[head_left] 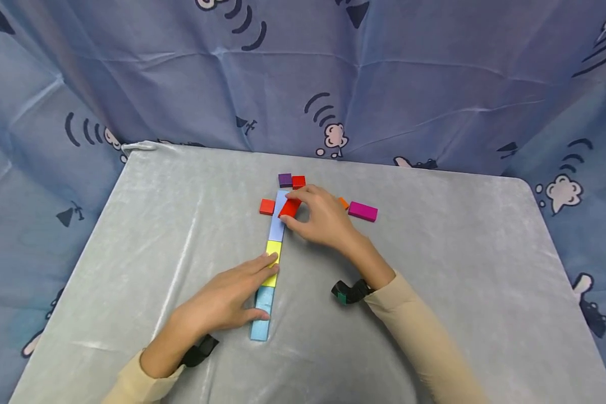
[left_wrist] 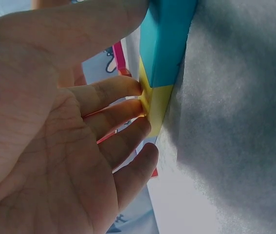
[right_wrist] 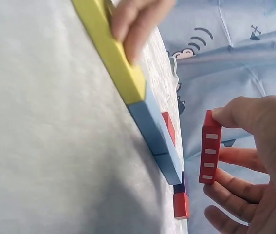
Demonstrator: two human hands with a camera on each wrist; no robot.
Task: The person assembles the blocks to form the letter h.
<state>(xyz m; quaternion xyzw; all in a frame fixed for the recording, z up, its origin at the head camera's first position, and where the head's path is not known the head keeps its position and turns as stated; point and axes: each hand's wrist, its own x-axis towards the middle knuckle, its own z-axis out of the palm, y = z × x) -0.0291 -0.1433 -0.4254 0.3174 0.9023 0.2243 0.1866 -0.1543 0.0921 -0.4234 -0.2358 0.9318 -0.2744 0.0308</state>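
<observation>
A row of blocks lies on the cloth: cyan blocks at the near end, a yellow block in the middle, light blue blocks at the far end. My left hand rests along its left side, fingertips on the yellow block and thumb on the cyan part. Above the light blue end, my right hand pinches a red block between thumb and fingers. In the right wrist view that block shows several white rectangles on one face and is held up off the cloth.
Around the row's far end lie a purple block, a red block and another red block. An orange block, partly hidden by my right hand, and a magenta block lie to the right. A patterned curtain hangs behind.
</observation>
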